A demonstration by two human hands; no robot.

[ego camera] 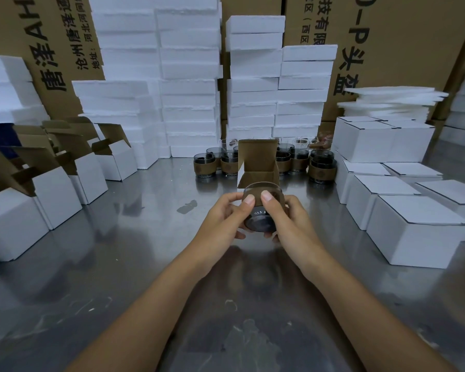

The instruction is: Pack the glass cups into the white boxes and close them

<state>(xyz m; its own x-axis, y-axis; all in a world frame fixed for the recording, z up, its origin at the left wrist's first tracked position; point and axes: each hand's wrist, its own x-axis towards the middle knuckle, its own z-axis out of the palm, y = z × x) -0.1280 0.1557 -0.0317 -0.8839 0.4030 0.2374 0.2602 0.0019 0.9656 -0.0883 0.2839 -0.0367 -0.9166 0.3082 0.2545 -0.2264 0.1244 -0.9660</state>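
Observation:
A glass cup [261, 218] with a brown sleeve is held above the metal table, tilted with its dark base toward me. My left hand [227, 218] grips its left side and my right hand [287, 218] grips its right side, thumbs on top. Just behind the cup stands an open white box [257, 170] with its brown-lined lid up. Several more sleeved glass cups [321, 167] stand in a row behind that box.
Open white boxes [57, 189] line the left of the steel table [118, 264]; closed white boxes [416, 237] are stacked at the right. White foam blocks [188, 103] and brown cartons [400, 36] rise along the back. Foam sheets [392, 100] lie at back right.

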